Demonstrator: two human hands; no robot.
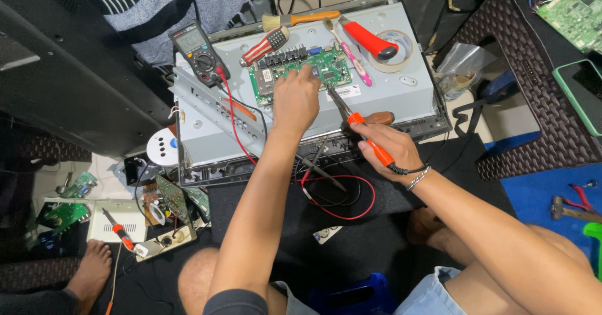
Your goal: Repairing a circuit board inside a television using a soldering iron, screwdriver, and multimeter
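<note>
Item in hand: a green circuit board (300, 69) fixed to the grey metal back panel (401, 95) of a flat screen lying face down; we take the board as our landmark. Our left hand (295, 99) rests on the board's lower middle, fingers bent and pressing down on it, closed on nothing we can see. Our right hand (389, 147), below and right of the board, is wrapped around the orange handle of a soldering iron (359, 126), whose dark tip reaches up to the board's lower right edge. We judge the step to be work on one point of the board; the next move calls for a steady tip and a still board. Left of the board: a multimeter (199, 53), its red lead (235, 124) running down past the panel's front edge. Above the board: a red-handled tool (266, 45) and a brush (300, 20). To its upper right: a red-handled knife (371, 41), a toothbrush (352, 55), and a tape roll (401, 52). Far below and left, on the floor: loose boards and a screwdriver (119, 231). Obstructions: the looped leads (342, 196) below the panel lie close beneath our right wrist.
</note>
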